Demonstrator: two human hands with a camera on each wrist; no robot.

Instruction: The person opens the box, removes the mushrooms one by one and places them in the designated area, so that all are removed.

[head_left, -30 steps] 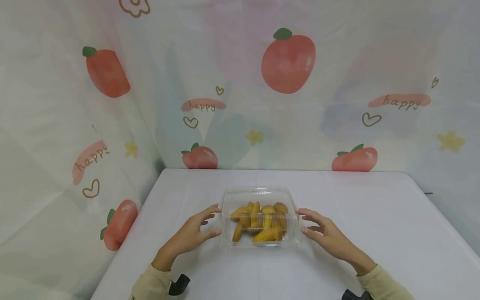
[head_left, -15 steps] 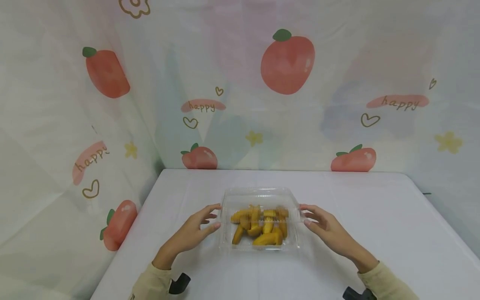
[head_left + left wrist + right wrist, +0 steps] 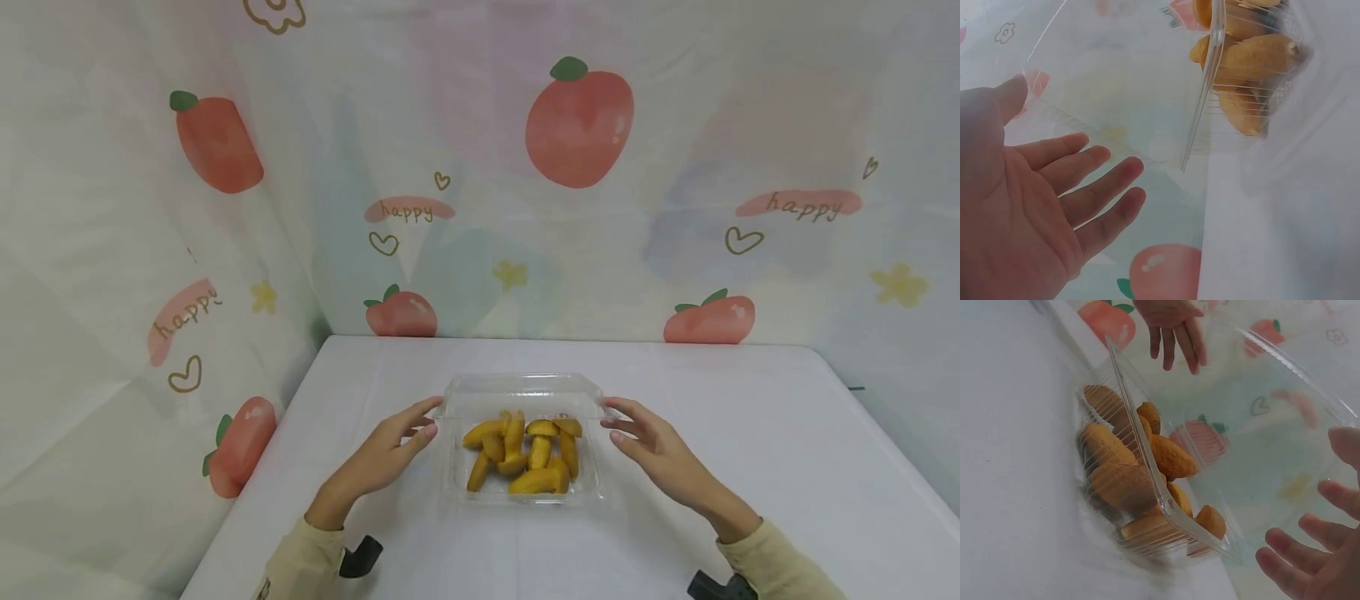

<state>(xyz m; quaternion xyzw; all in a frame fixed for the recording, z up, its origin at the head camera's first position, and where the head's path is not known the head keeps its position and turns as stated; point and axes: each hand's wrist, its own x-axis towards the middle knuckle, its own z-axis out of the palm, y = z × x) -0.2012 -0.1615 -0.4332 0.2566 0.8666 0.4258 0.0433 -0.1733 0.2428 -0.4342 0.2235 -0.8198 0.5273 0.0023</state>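
A clear plastic clamshell box point(image 3: 457, 492) stands mid-table in the head view, holding several yellow-brown mushrooms point(image 3: 540, 452). Its hinged lid point(image 3: 525, 385) is tilted up, away from the mushrooms. At the lid's left side is my left hand point(image 3: 378, 457), fingers extended, a fingertip at the lid edge. My right hand point(image 3: 663, 457) mirrors it at the right side, fingertips at the edge. Both wrist views show the fingers loosely straight and spread beside the raised lid. Whether each fingertip presses on the clear plastic is hard to tell.
A white cloth-covered table point(image 3: 750, 417) surrounds the box. Behind and to the left hangs a pale fabric backdrop point(image 3: 465, 108) printed with fruit, hearts and flowers. A black wrist device point(image 3: 360, 557) sits at each sleeve.
The lid has swung up and back, so its front edge lies behind the mushrooms instead of across them. Both hands have risen slightly with it.
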